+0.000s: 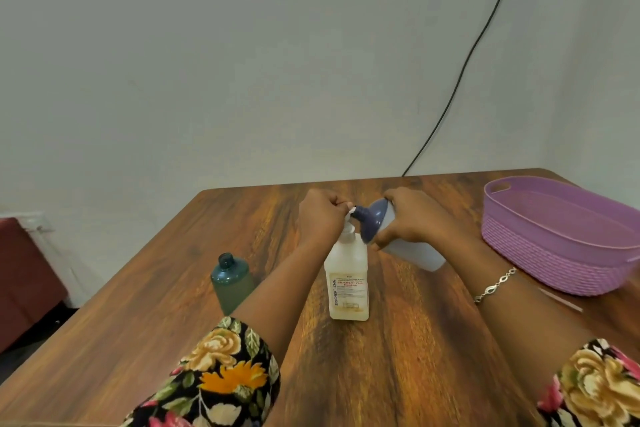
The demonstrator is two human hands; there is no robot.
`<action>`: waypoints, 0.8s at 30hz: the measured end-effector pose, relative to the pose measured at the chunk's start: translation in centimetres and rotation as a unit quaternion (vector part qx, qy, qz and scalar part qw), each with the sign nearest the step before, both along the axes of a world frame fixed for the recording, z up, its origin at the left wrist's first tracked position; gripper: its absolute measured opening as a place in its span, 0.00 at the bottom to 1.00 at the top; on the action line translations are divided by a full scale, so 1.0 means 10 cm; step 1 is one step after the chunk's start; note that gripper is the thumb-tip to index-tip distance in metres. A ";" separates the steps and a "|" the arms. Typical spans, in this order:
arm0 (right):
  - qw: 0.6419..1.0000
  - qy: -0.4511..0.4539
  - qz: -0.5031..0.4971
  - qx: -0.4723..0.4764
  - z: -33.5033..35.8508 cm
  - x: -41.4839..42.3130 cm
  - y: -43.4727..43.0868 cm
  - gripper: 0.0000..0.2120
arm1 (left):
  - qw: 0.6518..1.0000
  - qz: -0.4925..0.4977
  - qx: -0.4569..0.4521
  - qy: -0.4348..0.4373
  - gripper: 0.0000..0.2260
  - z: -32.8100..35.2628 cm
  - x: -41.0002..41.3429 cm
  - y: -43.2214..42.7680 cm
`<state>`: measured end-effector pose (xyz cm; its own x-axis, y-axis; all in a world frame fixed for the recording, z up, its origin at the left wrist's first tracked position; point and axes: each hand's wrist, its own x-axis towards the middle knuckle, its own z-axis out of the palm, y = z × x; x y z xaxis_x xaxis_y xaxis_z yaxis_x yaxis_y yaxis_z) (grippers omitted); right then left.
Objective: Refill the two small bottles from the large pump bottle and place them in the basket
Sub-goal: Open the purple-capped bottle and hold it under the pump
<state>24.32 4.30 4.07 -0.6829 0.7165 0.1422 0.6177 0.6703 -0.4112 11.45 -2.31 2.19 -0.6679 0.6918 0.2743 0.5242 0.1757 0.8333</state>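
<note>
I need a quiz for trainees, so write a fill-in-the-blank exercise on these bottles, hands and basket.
The left hand grips the head of the pump bottle, which stands ____ on the table.
The right hand holds a tilted white bottle whose top is dark ____.
The green bottle stands with no ____ on its neck.
The basket has the colour ____.
Missing words: upright, blue, cap, purple.

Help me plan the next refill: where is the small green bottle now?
In the head view, the small green bottle stands uncapped on the table, left of the large pump bottle.
</note>
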 end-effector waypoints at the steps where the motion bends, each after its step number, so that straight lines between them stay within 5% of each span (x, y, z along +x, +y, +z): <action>1: 1.000 0.001 0.000 0.003 0.02 0.02 0.00 0.28 | 1.000 -0.003 -0.009 -0.004 0.06 0.04 0.00 0.02; 12: 1.000 -0.007 -0.003 0.015 -0.07 -0.04 0.01 0.30 | 0.999 -0.008 -0.021 -0.024 0.06 0.01 0.00 -0.03; 19: 1.000 0.012 0.008 0.014 0.02 -0.01 0.03 0.22 | 0.998 0.003 -0.052 -0.020 0.06 0.16 -0.01 0.05; 24: 1.000 -0.002 -0.002 -0.005 -0.09 -0.04 0.05 0.30 | 0.998 0.011 -0.066 -0.015 0.09 0.06 -0.03 0.07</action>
